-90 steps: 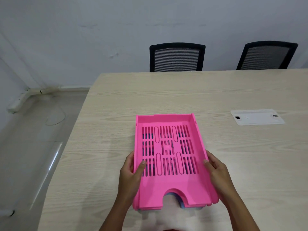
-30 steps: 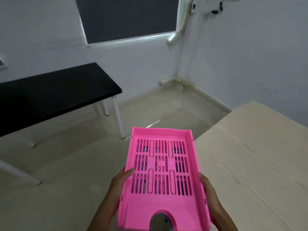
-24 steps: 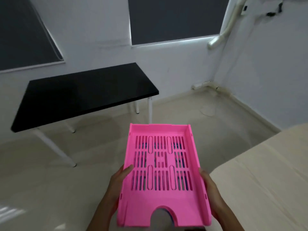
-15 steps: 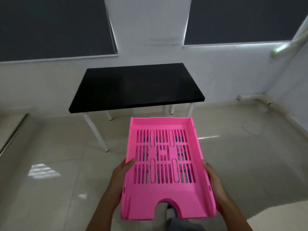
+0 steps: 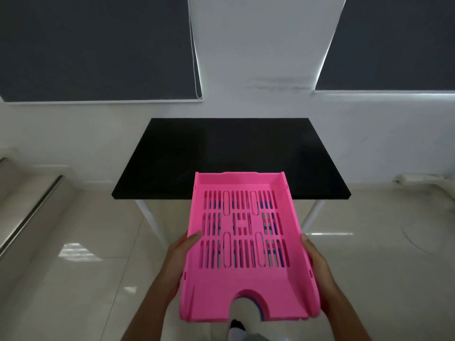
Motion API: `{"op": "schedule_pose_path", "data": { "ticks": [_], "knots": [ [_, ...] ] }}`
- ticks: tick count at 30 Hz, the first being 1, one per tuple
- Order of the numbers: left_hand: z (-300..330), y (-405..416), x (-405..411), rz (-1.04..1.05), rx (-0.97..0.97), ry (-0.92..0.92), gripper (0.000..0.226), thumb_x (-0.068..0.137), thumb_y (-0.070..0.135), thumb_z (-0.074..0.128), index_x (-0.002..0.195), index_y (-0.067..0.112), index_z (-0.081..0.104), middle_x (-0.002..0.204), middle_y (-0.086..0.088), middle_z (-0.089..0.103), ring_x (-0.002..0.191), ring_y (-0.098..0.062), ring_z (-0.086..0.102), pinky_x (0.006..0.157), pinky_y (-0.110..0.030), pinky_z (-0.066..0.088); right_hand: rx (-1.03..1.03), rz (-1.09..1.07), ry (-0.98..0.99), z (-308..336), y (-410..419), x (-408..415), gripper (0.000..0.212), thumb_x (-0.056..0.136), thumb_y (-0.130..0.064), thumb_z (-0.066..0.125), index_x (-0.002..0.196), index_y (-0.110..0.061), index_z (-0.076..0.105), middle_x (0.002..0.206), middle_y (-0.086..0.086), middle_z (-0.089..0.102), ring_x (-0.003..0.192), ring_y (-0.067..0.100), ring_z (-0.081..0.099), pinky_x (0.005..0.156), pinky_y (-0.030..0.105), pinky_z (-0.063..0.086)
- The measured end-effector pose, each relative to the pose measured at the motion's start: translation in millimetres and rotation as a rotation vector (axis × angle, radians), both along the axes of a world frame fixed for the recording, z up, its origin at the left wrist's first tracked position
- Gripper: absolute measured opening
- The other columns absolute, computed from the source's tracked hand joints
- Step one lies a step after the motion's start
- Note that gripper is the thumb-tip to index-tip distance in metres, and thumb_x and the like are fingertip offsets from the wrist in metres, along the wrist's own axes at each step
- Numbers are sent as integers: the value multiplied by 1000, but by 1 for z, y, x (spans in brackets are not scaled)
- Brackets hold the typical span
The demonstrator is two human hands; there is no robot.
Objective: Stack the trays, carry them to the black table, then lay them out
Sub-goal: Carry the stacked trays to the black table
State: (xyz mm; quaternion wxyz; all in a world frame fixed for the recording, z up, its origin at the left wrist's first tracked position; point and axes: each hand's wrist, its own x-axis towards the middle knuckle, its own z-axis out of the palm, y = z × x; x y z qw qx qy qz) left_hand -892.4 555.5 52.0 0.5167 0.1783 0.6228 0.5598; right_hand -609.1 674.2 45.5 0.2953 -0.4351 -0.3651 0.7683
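Note:
I carry a stack of trays in the air, level in front of me. The pink slotted tray [image 5: 246, 286] is on top; bits of a blue tray under it show through the slots and the front notch. My left hand [image 5: 181, 254] grips the stack's left side, thumb over the rim. My right hand [image 5: 316, 260] grips its right side. The black table [image 5: 221, 153] stands straight ahead against the wall, and the stack's far end overlaps its front edge in view.
The black table has white legs [image 5: 147, 215] on a glossy tiled floor. Dark window blinds [image 5: 98, 45] hang on the white wall behind it. A step or ledge [image 5: 27, 212] runs along the left. My shoe [image 5: 237, 327] shows below the tray.
I lifted the stack off the wooden table and turned left. The black table has swung into the centre of view and come closer. Both hands keep the same grip.

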Motion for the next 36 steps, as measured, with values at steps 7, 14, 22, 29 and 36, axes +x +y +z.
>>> {"op": "schedule_pose_path", "data": {
  "ticks": [7,14,22,29,36],
  "knots": [
    [8,99,-55,32,47,-23,43,82,41,69,114,13,75,105,-28,74,86,-38,71,91,-62,55,45,55,4,10,106,-55,67,97,-54,41,111,6,68,96,26,70,82,42,68,83,52,56],
    [-12,197,-103,46,25,-76,35,82,36,70,107,13,76,97,-21,75,84,-37,71,92,-60,54,33,27,-60,7,198,-108,70,94,-59,49,124,3,64,122,42,59,101,50,66,97,66,49],
    [-39,322,-163,23,-3,-120,30,90,22,65,114,5,72,95,-21,78,78,-35,76,73,-46,60,-27,-23,-54,-3,303,-164,67,89,-53,57,127,3,62,127,43,56,109,58,62,102,67,46],
    [-50,406,-204,-28,-45,-90,50,81,34,69,122,6,69,104,-24,77,91,-41,74,91,-61,56,-127,-50,-42,-10,388,-200,60,93,-49,56,127,-1,63,129,35,62,103,46,66,101,63,48],
    [-48,441,-209,11,-22,-38,58,82,33,68,138,18,59,111,-19,76,100,-41,73,93,-66,53,-66,-50,-130,-18,436,-209,67,82,-57,63,124,-6,66,116,25,72,96,41,72,92,56,57]
  ]
}}
